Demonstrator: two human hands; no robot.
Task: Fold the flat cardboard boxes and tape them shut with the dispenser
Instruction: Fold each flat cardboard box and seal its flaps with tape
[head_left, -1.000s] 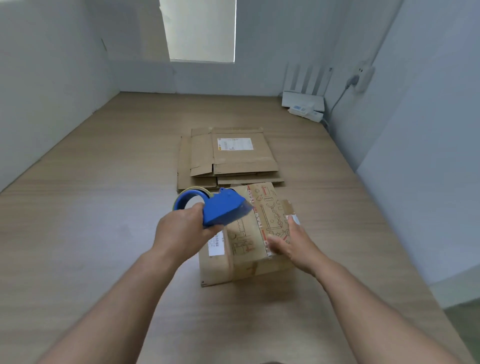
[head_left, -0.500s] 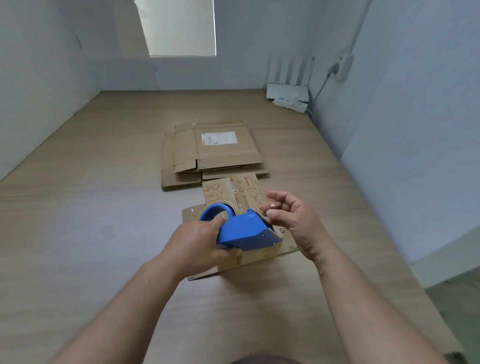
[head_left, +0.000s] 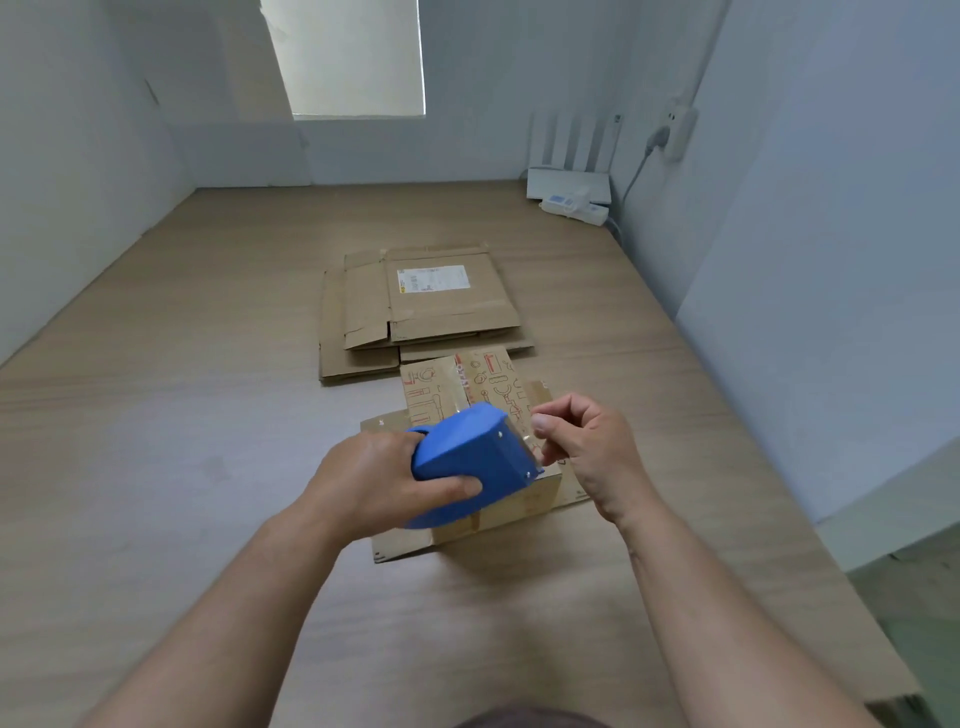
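A small folded cardboard box (head_left: 462, 387) with red line drawings stands on the wooden table, its side flaps spread flat. Above it my left hand (head_left: 374, 480) grips the blue tape dispenser (head_left: 475, 457), which hides the box's near part. My right hand (head_left: 584, 447) is at the dispenser's front end, thumb and fingers pinching at the clear tape end there. A stack of flat cardboard boxes (head_left: 415, 306) with a white label lies just behind the folded box.
The wooden table (head_left: 182, 415) runs between white walls on the left, back and right. A white router and power strip (head_left: 569, 195) sit in the far right corner, with a cable up to a wall socket.
My left hand brought the dispenser down and nearer over the box. My right hand left the box top and came to the dispenser's front end.
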